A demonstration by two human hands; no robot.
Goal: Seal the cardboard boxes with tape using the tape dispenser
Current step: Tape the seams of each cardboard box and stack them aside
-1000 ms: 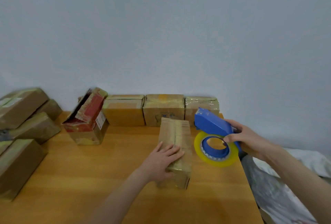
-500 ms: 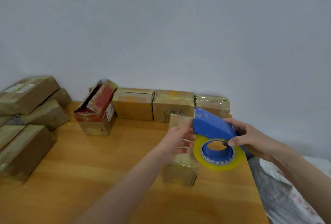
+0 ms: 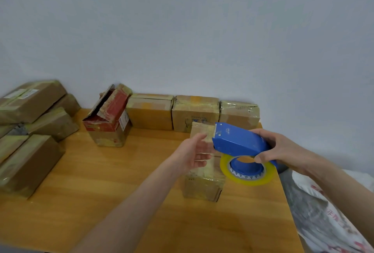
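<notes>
Right hand (image 3: 283, 151) grips dispenser (image 3: 238, 141), pointing left (crosswise)

Glossy blue plastic dispenser (image 3: 238, 141), shiny yellowish tape roll (image 3: 247, 171), matt cardboard box (image 3: 204, 182), smooth wooden table (image 3: 101, 182).
</notes>
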